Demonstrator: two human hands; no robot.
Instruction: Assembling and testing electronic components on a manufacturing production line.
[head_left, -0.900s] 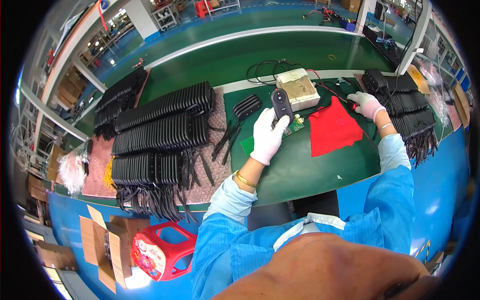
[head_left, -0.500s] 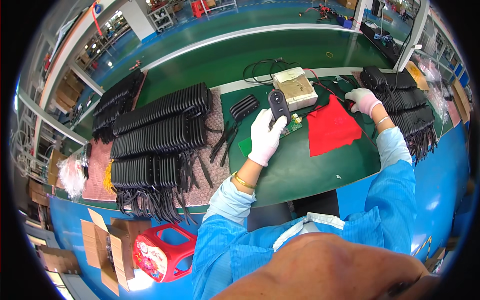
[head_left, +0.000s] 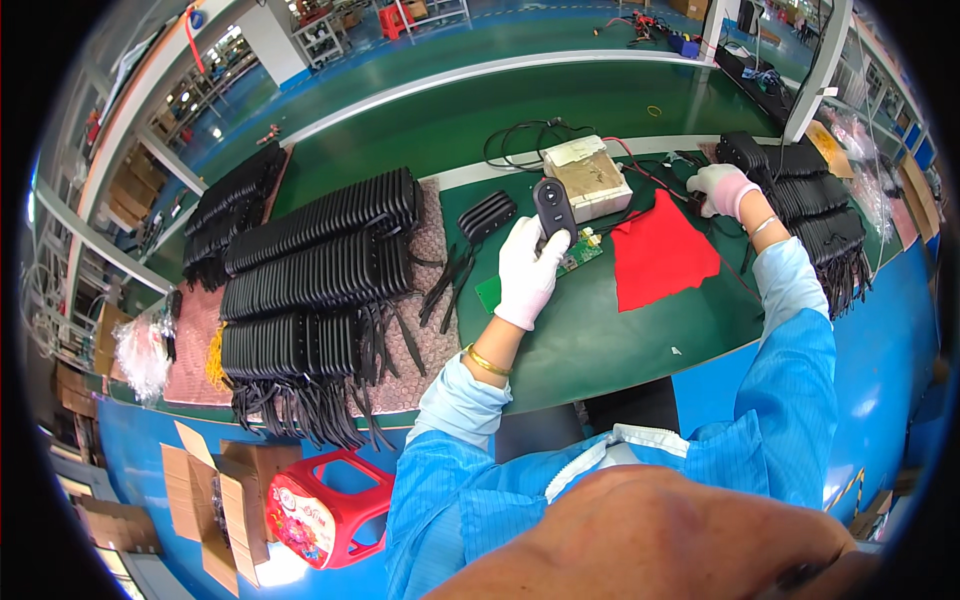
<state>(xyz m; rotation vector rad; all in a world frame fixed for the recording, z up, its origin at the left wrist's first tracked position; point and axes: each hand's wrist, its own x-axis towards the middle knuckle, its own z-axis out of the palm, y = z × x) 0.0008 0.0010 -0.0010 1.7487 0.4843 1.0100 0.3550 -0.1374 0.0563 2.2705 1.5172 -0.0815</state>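
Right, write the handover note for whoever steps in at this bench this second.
Left hand: gloved, gripping a black oval unit upright above the green circuit board.
Right hand: gloved, at the cable beside the black units stacked on the right.
Beige box sits behind the red cloth.
Done: rows of black units are laid out on the left mat.
Left: the unit in hand is not yet put down.

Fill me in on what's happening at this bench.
A person in a blue smock and white gloves works at a green bench. The left hand holds up a small black device above a green circuit board. The right hand reaches to the stack of black units beyond the red cloth.
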